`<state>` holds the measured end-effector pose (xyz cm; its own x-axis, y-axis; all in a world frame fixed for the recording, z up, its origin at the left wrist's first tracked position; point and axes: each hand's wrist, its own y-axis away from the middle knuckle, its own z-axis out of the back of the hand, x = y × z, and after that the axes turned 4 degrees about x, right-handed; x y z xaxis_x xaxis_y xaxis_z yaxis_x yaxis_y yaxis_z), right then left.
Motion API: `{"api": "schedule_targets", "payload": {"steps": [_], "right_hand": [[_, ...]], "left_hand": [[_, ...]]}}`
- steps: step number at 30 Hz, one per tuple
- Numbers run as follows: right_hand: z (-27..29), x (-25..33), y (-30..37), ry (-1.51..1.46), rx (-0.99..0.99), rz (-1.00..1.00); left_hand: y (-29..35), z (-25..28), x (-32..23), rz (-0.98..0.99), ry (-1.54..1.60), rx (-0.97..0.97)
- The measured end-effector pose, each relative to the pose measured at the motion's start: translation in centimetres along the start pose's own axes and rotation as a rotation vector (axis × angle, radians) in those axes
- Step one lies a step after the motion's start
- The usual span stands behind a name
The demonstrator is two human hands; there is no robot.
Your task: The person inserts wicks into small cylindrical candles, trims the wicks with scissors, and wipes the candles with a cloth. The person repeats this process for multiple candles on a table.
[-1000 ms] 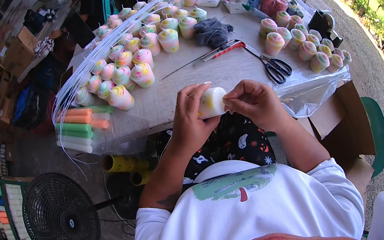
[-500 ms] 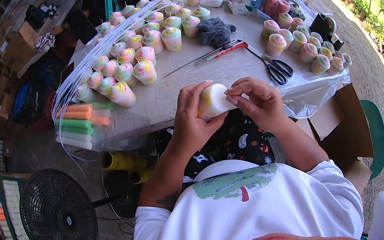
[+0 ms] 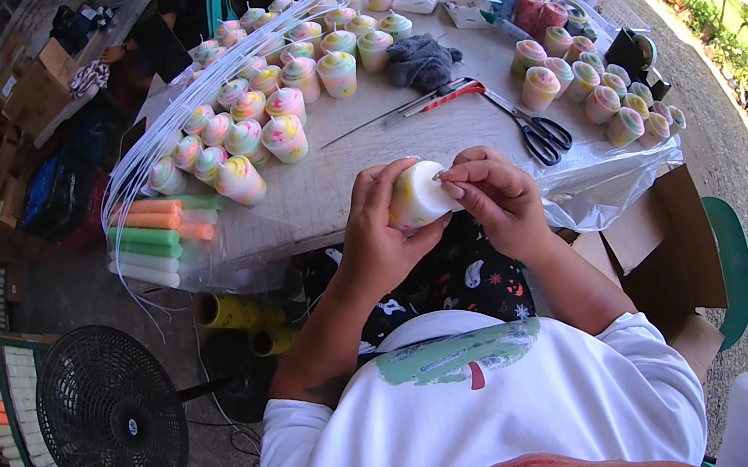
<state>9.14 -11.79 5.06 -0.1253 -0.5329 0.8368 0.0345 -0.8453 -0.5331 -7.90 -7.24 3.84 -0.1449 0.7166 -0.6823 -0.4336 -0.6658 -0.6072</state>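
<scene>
Hands (image 3: 376,233) (image 3: 507,201) close together, left curled wide, right in a pinch.

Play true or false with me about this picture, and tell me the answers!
1. The left hand holds a candle. True.
2. The right hand is holding scissors. False: its fingertips are at the candle's flat white end, and the scissors lie on the table.
3. A grey cloth lies on the table. True.
4. The big fan in front of the shelf is white. False: that fan is black.
5. Green sticks lie beside orange sticks. True.
</scene>
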Motion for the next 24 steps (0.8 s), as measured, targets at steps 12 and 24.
{"api": "schedule_targets", "payload": {"steps": [12, 24], "right_hand": [[1.9, 2.1, -1.4, 0.603, 0.252, 0.23], [2.2, 1.7, -2.7, 0.393, 0.294, 0.126]], "left_hand": [[0.1, 0.3, 0.1, 0.007, -0.1, -0.001], [0.0, 0.7, 0.3, 0.058, -0.066, 0.032]]}}
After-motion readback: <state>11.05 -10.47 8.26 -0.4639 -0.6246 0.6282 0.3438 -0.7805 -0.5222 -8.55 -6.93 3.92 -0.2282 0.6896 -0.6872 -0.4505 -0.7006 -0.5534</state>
